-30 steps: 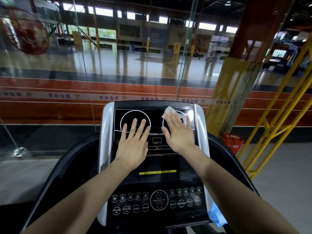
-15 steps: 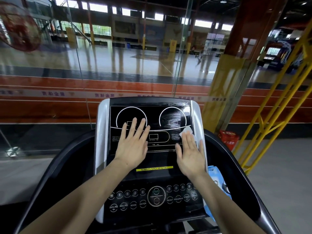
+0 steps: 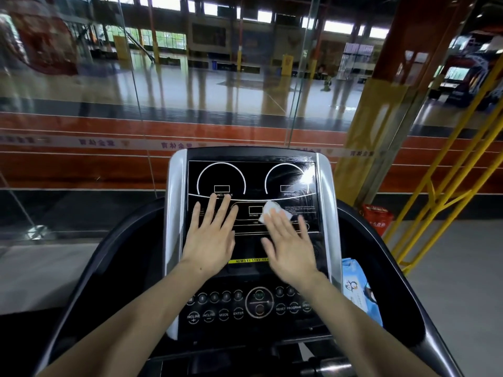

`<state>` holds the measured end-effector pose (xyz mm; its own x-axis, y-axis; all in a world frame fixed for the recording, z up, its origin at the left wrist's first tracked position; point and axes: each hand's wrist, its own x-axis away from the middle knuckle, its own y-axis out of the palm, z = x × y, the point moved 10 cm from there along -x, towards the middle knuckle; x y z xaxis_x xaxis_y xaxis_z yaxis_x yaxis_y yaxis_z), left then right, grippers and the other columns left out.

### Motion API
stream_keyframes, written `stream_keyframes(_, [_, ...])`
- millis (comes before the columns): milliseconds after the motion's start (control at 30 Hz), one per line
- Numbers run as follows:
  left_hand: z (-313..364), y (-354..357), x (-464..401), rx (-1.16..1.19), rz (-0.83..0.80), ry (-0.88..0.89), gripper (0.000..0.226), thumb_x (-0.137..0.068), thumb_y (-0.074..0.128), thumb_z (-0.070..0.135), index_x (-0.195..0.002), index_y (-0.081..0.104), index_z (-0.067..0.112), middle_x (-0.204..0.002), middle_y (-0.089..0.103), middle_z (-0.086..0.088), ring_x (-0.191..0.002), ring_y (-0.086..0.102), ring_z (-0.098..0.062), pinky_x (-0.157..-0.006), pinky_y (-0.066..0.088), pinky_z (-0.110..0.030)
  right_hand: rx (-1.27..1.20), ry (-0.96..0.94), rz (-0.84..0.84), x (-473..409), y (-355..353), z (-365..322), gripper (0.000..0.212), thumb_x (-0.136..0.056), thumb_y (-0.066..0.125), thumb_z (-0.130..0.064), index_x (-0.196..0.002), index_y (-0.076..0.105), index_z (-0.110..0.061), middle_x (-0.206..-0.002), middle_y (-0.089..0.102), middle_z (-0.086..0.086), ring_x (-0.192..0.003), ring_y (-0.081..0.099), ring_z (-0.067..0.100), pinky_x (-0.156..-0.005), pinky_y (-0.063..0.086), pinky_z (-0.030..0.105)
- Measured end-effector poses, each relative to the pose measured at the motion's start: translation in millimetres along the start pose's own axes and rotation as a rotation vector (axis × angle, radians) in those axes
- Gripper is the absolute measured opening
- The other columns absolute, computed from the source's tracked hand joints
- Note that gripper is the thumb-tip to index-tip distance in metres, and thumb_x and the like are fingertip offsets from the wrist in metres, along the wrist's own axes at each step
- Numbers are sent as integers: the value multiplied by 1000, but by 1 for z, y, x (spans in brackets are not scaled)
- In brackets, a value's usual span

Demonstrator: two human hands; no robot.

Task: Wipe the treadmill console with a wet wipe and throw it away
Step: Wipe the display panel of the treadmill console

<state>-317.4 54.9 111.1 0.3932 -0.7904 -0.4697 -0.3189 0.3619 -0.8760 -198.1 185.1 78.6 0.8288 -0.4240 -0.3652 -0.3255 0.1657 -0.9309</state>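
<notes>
**Wiping in progress on the treadmill display**

Wiping is the step in hand. A flat, open right hand [image 3: 290, 247] is pressing a white, crumpled wet wipe [image 3: 268, 210] against the glossy black display panel of the grey-framed treadmill console [image 3: 251, 232]; the wipe is lying under the fingertips, near the panel's middle, just below the right-hand dial outline, with one corner showing beyond the fingers. The left hand [image 3: 211, 240] is resting flat with fingers spread on the left half of the panel, gripping nothing and seemingly steadying the person.

Wet streaks are glinting around the right dial, so that part appears to be done. The left half of the display, where the left hand is lying, and the lower bank of round black buttons [image 3: 245, 306] are showing no such streaks, so they probably remain.

The next move is calling for the right hand to slide the wipe across under even pressure while the left hand lifts clear of the surface. A light-blue soft pack of wipes [image 3: 359, 289] is sitting just beside the console's right edge. A red bin-like container [image 3: 377, 216] is standing on the floor beyond, possibly the place for disposal, though its purpose cannot be told.
</notes>
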Motion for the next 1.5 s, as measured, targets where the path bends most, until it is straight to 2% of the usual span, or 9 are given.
stream_keyframes(133, [-2, -1, 10, 13, -13, -5, 66, -104, 43, 37, -164, 24, 17, -174, 10, -9, -160, -1, -35, -127, 10, -62, -48, 270, 40, -6, -10, 75, 70, -107, 11, -55, -168, 17, -21, -175, 13, -2, -161, 6, 12, -131, 3, 49])
stream_keyframes(200, [-2, -2, 12, 16, -14, -4, 65, -104, 43, 37, -164, 25, 18, -174, 12, -9, -161, 0, -35, -127, 11, -62, -109, 349, 54, -15, -13, 72, 72, -105, 7, -55, -168, 15, -20, -175, 12, 2, -162, 7, 18, -131, 1, 49])
stream_keyframes(400, [9, 4, 17, 26, -30, 23, 64, -105, 43, 38, -163, 27, 18, -174, 11, -8, -161, 1, -34, -128, 10, -61, -82, 18, -3, 22, 6, -24, 58, -112, 16, -50, -166, 23, -30, -174, 16, -6, -162, 4, 11, -131, 1, 53])
stream_keyframes(667, [23, 10, 25, 62, -74, 44, 64, -106, 30, 40, -166, 15, 20, -174, -4, -6, -160, -10, -34, -128, 4, -60, -42, 346, -34, 40, 2, 72, 77, -104, 3, -60, -168, 11, -19, -175, 6, -2, -161, 2, 9, -130, -11, 36])
stream_keyframes(800, [27, 9, 26, 77, -67, 60, 64, -106, 32, 39, -165, 18, 19, -174, -2, -6, -160, -8, -35, -128, 5, -61, -167, 303, -22, 13, -10, 67, 70, -111, 21, -51, -167, 6, -13, -175, -2, 3, -161, -4, 12, -128, -10, 29])
stream_keyframes(1067, [34, 7, 31, 76, -92, 34, 62, -106, 35, 38, -164, 24, 18, -174, 5, -8, -160, -2, -36, -128, 7, -61, -74, 195, 123, -64, -54, 77, 48, -111, 38, -27, -152, 47, -3, -160, 45, 19, -148, 43, 35, -126, 28, 47])
stream_keyframes(1233, [48, 12, 46, 107, -132, -28, 63, -105, 34, 38, -164, 23, 18, -175, 4, -8, -161, -4, -35, -128, 8, -61, -91, 37, 224, -15, -40, 66, 26, -95, 69, -1, -119, 75, -4, -125, 75, 13, -117, 70, 35, -97, 60, 46])
stream_keyframes(1367, [71, 12, 53, 98, -172, -41, 64, -104, 34, 40, -164, 23, 19, -175, 4, -9, -161, -5, -34, -128, 9, -61, -120, -21, 188, -8, -26, 78, 27, -81, 71, 12, -97, 77, -10, -94, 76, 5, -83, 68, 33, -75, 61, 46])
stream_keyframes(1500, [89, 8, 54, 96, -172, -76, 62, -105, 35, 39, -163, 25, 19, -175, 6, -8, -161, -2, -34, -128, 10, -60, -259, 27, 165, -9, -30, 88, 23, -85, 67, 10, -95, 77, -8, -91, 74, 10, -79, 64, 37, -74, 59, 51])
